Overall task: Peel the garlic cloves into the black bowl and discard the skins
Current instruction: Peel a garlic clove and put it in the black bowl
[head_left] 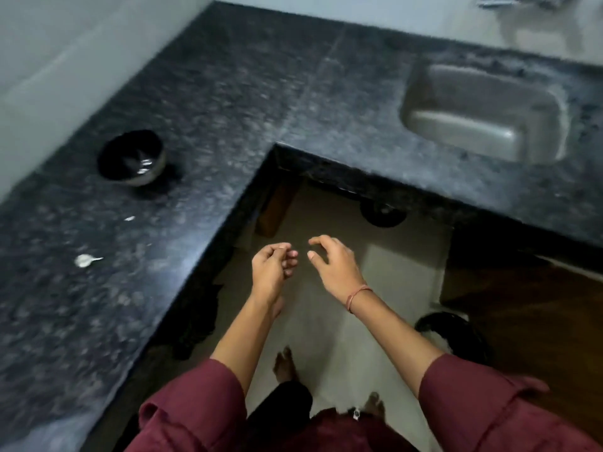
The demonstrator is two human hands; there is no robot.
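A: Where is the black bowl found?
B: The black bowl [132, 158] is seen upright on the left run of the dark speckled tabletop [228, 93], near the wall. Its contents are lost in the blur.
A: Is anything seen beside it?
B: A small white fleck [130, 218] lies on the tabletop nearer the person, and a larger white scrap [85, 260] nearer still. Whether these are skin or clove cannot be told.
A: And the hands?
B: Both are held off the tabletop, over the floor [326, 305], close together but not touching. The left hand [272, 262] is loosely curled, and whether anything is kept inside cannot be told. The right hand [332, 259] is held with fingers spread and bent, nothing gripped. A thread band [357, 296] is worn on its wrist.
A: And further out?
B: A steel sink [483, 109] is set into the tabletop's far right run.
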